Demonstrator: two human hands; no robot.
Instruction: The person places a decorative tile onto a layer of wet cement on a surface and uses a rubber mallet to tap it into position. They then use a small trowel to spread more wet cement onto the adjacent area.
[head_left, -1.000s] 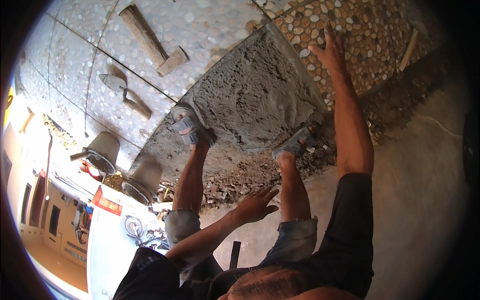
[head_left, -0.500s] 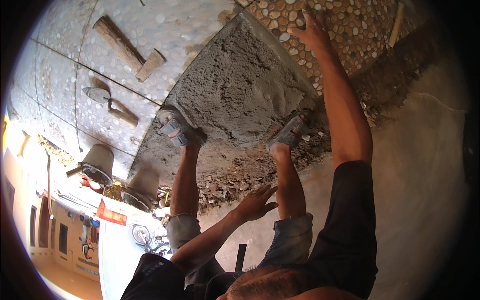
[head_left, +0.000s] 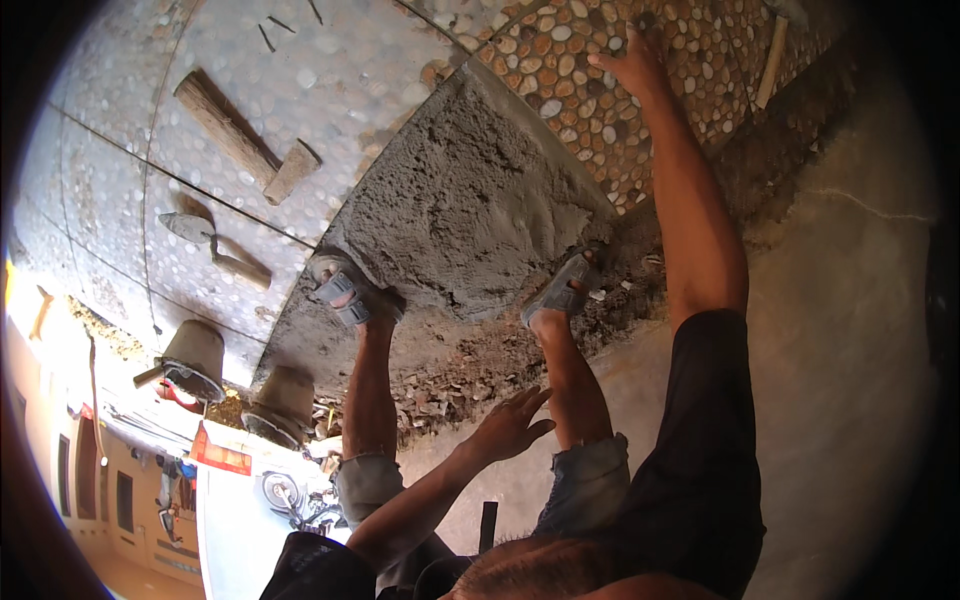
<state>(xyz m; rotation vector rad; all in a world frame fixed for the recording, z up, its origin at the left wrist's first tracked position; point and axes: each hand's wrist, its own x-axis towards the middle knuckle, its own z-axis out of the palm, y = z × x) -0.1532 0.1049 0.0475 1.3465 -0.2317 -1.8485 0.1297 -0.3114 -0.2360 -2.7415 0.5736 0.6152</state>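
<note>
In the head view, the right hand, thumb spread and seemingly empty, reaches over the brown pebble paving at upper right; contact is unclear. The left hand, loosely open and empty, hangs at lower centre. The rough grey mortar bed lies at upper centre. Preparing that bed seems in hand; the next move probably calls for smoothing it with the trowel, upper left.
</note>
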